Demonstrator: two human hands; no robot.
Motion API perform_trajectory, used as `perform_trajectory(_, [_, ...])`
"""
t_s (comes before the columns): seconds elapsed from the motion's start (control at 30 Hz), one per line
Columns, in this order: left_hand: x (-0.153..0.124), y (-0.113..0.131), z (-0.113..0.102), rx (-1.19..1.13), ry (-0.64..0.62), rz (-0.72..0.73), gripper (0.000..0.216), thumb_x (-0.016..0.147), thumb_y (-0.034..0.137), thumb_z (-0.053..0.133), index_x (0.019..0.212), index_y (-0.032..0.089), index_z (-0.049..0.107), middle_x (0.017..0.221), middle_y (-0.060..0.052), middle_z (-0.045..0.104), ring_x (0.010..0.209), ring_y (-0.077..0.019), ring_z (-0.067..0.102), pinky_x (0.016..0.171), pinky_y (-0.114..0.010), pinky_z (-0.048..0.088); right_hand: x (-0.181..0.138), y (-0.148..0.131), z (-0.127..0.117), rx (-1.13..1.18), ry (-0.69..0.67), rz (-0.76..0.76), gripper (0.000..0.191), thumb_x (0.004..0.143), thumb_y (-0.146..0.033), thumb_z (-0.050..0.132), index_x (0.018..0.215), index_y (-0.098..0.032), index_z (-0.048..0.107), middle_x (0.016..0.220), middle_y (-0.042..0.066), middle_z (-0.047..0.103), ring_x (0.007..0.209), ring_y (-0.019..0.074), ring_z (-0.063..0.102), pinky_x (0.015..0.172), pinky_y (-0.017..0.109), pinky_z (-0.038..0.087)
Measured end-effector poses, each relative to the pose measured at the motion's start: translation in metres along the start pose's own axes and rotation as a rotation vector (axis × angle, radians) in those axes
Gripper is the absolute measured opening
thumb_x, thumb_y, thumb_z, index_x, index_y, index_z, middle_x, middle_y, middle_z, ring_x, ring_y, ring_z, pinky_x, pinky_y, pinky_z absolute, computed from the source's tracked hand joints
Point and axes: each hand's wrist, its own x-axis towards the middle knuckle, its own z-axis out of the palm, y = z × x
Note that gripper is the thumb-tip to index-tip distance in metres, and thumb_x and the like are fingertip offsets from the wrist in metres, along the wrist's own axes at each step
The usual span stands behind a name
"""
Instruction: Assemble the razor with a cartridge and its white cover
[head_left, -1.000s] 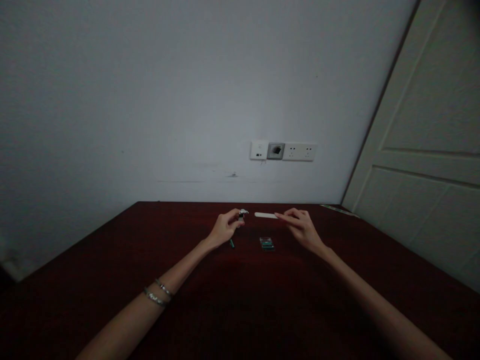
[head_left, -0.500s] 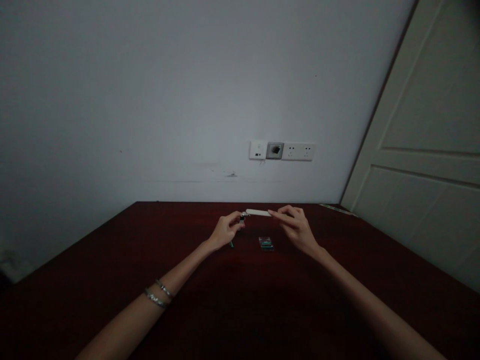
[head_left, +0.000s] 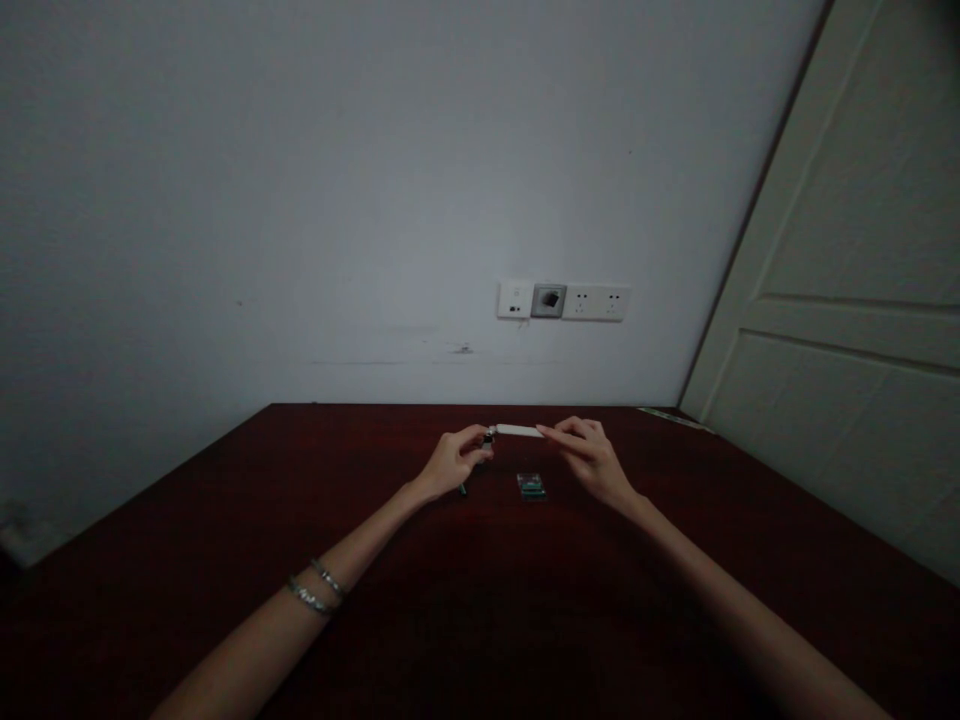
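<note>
My right hand point(head_left: 592, 458) pinches the right end of a flat white strip point(head_left: 519, 431), its exact kind unclear. The strip lies nearly level above the table. Its left end meets or almost meets a small silver-and-dark object point(head_left: 489, 437), gripped between the thumb and fingers of my left hand point(head_left: 452, 462). That object is too small and dim to name. On the table between the hands lies a small clear packet point(head_left: 532, 487) with green pieces in it. A short green piece point(head_left: 463, 490) shows just below my left hand, partly hidden by it.
The dark red table point(head_left: 360, 450) reaches back to a pale wall point(head_left: 375, 200). Wall sockets point(head_left: 596, 302) sit above its far edge. A panelled white door point(head_left: 847, 280) leans in at the right. A thin flat strip point(head_left: 675, 419) lies at the table's far right corner.
The white strip has tilted slightly, its left end now a little lower and further right. The silver-and-dark object has shifted slightly right with my left fingers. Otherwise the hands hold nearly the same place.
</note>
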Motion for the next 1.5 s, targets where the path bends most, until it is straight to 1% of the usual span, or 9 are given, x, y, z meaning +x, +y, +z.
perform_trajectory(0.13, [0.0,-0.001,-0.004,0.048,0.022,0.021,0.012,0.076,0.017,0.053,0.086,0.014,0.059,0.077,-0.002,0.06,0.074,-0.0134,0.057,0.072,-0.024,0.044,0.0,0.0,-0.001,-0.016,0.023,0.047,0.038,0.088,-0.018,0.042,0.121,-0.034,0.052,0.088,0.003,0.056,0.085,0.0169,0.052,0.077,0.035,0.032])
perform_trajectory(0.27, [0.0,-0.001,-0.003,0.098,0.003,0.027,0.015,0.077,0.017,0.052,0.088,0.014,0.06,0.077,-0.002,0.061,0.074,-0.0137,0.057,0.071,-0.023,0.043,0.002,-0.005,0.0,-0.002,-0.009,-0.003,0.038,0.088,-0.019,0.042,0.122,-0.035,0.052,0.091,0.003,0.056,0.086,0.0164,0.051,0.078,0.034,0.032])
perform_trajectory(0.47, [0.001,-0.003,-0.005,0.129,0.008,0.057,0.016,0.078,0.017,0.05,0.091,0.015,0.06,0.081,-0.002,0.062,0.076,-0.0134,0.057,0.073,-0.023,0.043,-0.002,0.008,-0.002,-0.061,0.031,0.03,0.039,0.087,-0.017,0.043,0.121,-0.034,0.053,0.088,0.003,0.057,0.084,0.0168,0.052,0.077,0.035,0.031])
perform_trajectory(0.67, [0.002,-0.002,-0.007,0.203,-0.011,0.068,0.018,0.08,0.021,0.051,0.093,0.014,0.061,0.084,-0.002,0.064,0.077,-0.0136,0.057,0.072,-0.022,0.042,0.001,0.002,-0.001,-0.019,-0.01,-0.052,0.039,0.088,-0.017,0.043,0.122,-0.034,0.052,0.091,0.003,0.056,0.086,0.0162,0.051,0.077,0.034,0.032])
perform_trajectory(0.87, [0.001,-0.003,-0.009,0.201,-0.017,0.061,0.019,0.079,0.02,0.052,0.095,0.014,0.061,0.086,-0.003,0.064,0.08,-0.014,0.058,0.074,-0.023,0.042,0.003,0.002,-0.005,-0.019,-0.001,-0.028,0.039,0.088,-0.015,0.043,0.121,-0.033,0.052,0.09,0.003,0.056,0.085,0.0161,0.051,0.076,0.034,0.031])
perform_trajectory(1.03, [0.002,0.0,-0.008,0.204,-0.04,0.065,0.019,0.08,0.02,0.05,0.095,0.014,0.061,0.087,-0.003,0.064,0.081,-0.0143,0.058,0.073,-0.023,0.042,0.005,-0.002,-0.004,0.011,-0.035,-0.046,0.04,0.088,-0.015,0.042,0.123,-0.034,0.051,0.09,0.003,0.056,0.084,0.0157,0.051,0.077,0.034,0.031])
perform_trajectory(1.2, [0.001,0.003,-0.012,0.196,-0.015,0.104,0.018,0.08,0.02,0.051,0.094,0.014,0.061,0.09,-0.004,0.064,0.084,-0.0147,0.058,0.077,-0.024,0.042,0.005,0.003,-0.006,-0.003,0.0,-0.007,0.042,0.087,-0.014,0.042,0.122,-0.034,0.051,0.089,0.003,0.057,0.084,0.0166,0.051,0.075,0.034,0.031])
perform_trajectory(1.37, [0.002,0.005,-0.009,0.199,-0.032,0.092,0.019,0.081,0.02,0.05,0.095,0.014,0.06,0.088,-0.003,0.064,0.082,-0.0146,0.058,0.075,-0.024,0.042,0.007,-0.003,-0.003,0.02,-0.013,-0.028,0.039,0.088,-0.017,0.042,0.122,-0.034,0.052,0.091,0.003,0.056,0.087,0.0166,0.051,0.079,0.035,0.03])
perform_trajectory(1.5, [0.002,0.005,-0.011,0.205,-0.012,0.116,0.019,0.081,0.02,0.05,0.095,0.015,0.06,0.09,-0.003,0.064,0.084,-0.0146,0.057,0.076,-0.024,0.042,0.004,0.003,-0.003,0.005,0.003,-0.018,0.039,0.088,-0.017,0.043,0.122,-0.034,0.051,0.088,0.003,0.057,0.084,0.016,0.052,0.079,0.036,0.029])
